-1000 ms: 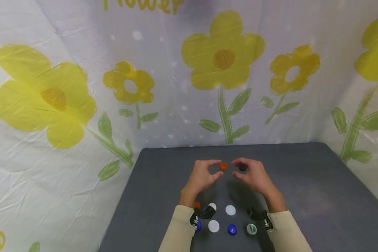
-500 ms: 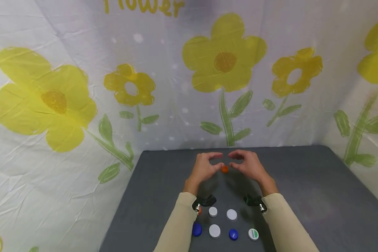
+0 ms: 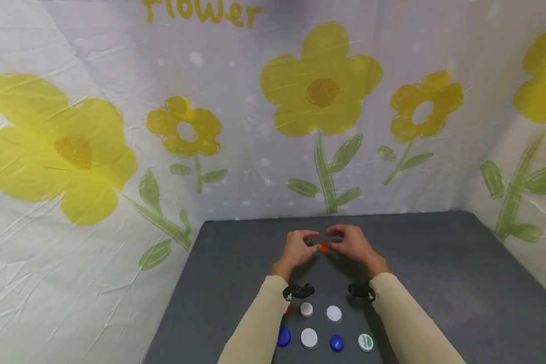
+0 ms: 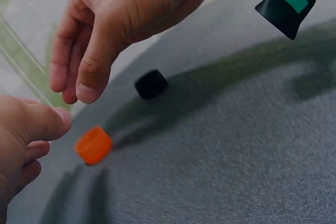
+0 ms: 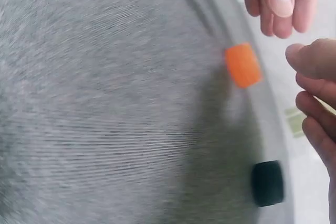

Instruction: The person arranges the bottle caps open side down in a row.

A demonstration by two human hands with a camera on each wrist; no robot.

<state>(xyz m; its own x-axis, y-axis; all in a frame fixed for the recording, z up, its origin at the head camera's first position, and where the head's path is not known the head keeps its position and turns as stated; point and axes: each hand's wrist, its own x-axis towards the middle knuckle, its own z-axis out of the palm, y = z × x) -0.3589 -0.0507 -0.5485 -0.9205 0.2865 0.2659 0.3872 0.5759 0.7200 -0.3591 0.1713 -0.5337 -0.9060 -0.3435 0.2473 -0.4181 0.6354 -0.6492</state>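
Observation:
Above the dark table, my left hand (image 3: 296,250) and right hand (image 3: 354,245) face each other in the head view, thumbs and fingers spread apart and loosely bent, nothing between them. An orange bottle cap (image 3: 324,247) shows between the two thumb tips in that view. Both wrist views show the orange cap (image 4: 93,145) standing on the table below the hands, apart from the fingers. Beside it stands a black cap (image 4: 151,84), under my right hand (image 4: 126,14); the head view hides it behind that hand. The right wrist view has my left hand's fingertips (image 5: 282,3) at the top.
Nearer the body lie several caps: a small white cap (image 3: 307,310), larger white caps (image 3: 334,314) (image 3: 309,338), blue caps (image 3: 336,343) (image 3: 284,336) and a white-and-green cap (image 3: 366,342). My left sleeve partly covers a red-orange cap (image 3: 287,309). A flower-printed cloth (image 3: 236,167) hangs behind the table (image 3: 427,263).
My right hand has moved left toward the left hand, covering the black cap in the head view. Both hands rose, then lowered slightly around the orange cap. The caps keep their places.

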